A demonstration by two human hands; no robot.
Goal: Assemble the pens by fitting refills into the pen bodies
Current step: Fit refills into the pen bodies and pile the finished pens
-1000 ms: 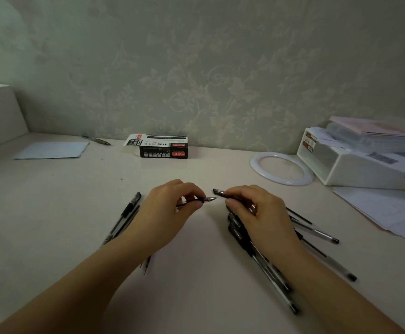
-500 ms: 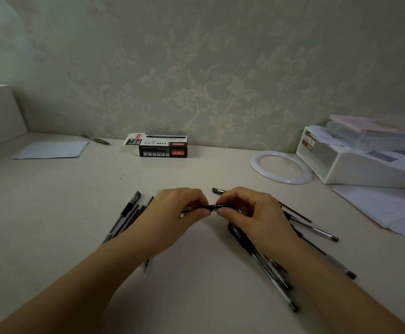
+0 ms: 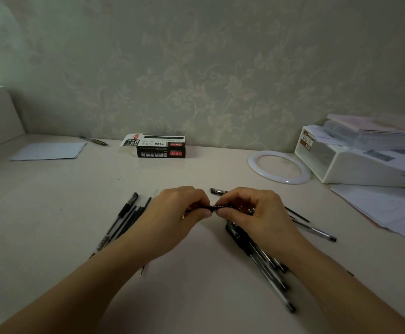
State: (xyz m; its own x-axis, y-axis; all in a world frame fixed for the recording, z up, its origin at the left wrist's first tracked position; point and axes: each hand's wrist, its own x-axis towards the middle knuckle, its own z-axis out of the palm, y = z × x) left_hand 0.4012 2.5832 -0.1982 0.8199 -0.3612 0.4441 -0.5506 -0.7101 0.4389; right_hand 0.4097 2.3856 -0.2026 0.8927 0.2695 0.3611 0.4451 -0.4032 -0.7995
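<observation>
Two hands meeting at the middle of the desk (image 3: pixel 52 213), fingertips almost touching. Left hand (image 3: pixel 175 213) curled, pinching one end of a black pen (image 3: pixel 220 207); right hand (image 3: pixel 252 213) curled, pinching the other end, so the pen spans the small gap between them, level and just above the desk. Refill not distinguishable inside the fingers.

One bundle of loose pens and refills (image 3: pixel 124 220) left of the left wrist, fanned on the desk, roughly five or six pieces, exact count unclear. One heap of pens (image 3: pixel 264 263) under and beside the right forearm, several overlapping, count unclear; two more pens (image 3: pixel 314 230) sticking out to the right of the right hand. One black pen tip (image 3: pixel 217 191) peeking out just behind the right knuckles.

One black pen box (image 3: pixel 160 149) near the wall. One lone pen (image 3: pixel 93 140) and one sheet of paper (image 3: pixel 48 151) at far left. One white ring (image 3: pixel 279 167), one white tray (image 3: pixel 355 165) stacked with papers, far right.
</observation>
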